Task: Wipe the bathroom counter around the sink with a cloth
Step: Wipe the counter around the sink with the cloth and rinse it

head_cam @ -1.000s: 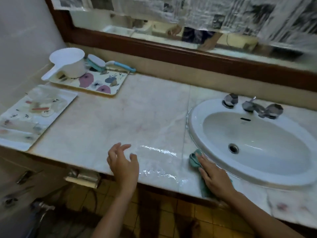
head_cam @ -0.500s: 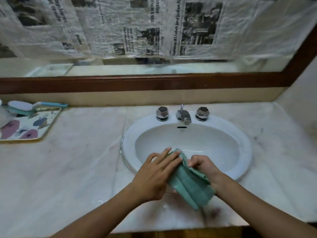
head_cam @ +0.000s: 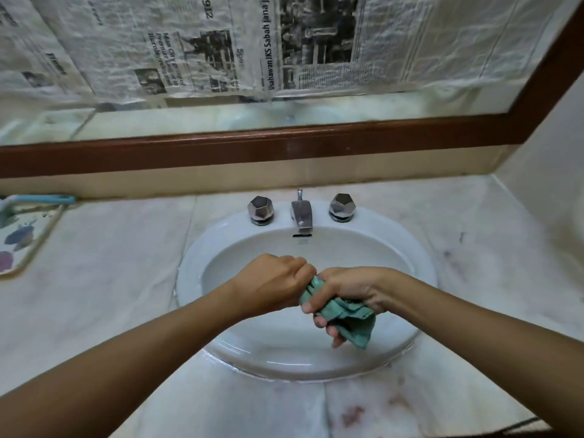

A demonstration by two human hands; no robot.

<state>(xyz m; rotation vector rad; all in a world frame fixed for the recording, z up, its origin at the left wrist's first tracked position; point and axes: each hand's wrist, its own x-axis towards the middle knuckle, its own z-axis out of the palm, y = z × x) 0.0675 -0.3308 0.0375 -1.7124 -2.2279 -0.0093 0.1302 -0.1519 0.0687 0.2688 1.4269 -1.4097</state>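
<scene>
1. A teal cloth (head_cam: 347, 314) is held bunched up over the basin of the white sink (head_cam: 420, 248), clear of the counter (head_cam: 110, 279)
2. The right hand (head_cam: 347, 289) is clamped round the cloth, with the fingers (head_cam: 319, 320) curled under it and a loose end left hanging below
3. The left hand (head_cam: 275, 282) is closed into a fist against the right one, and the upper end of the cloth is gripped in it
4. A chrome spout (head_cam: 301, 216) is set at the back of the sink between two faceted knobs, the left knob (head_cam: 260, 208) and the right knob (head_cam: 342, 205)
5. A patterned tray (head_cam: 19, 245) is seen at the far left of the counter, with a blue brush handle (head_cam: 47, 199) lying at its far edge
6. The mirror above the wooden frame (head_cam: 284, 143) is largely covered with newspaper (head_cam: 221, 42)
</scene>
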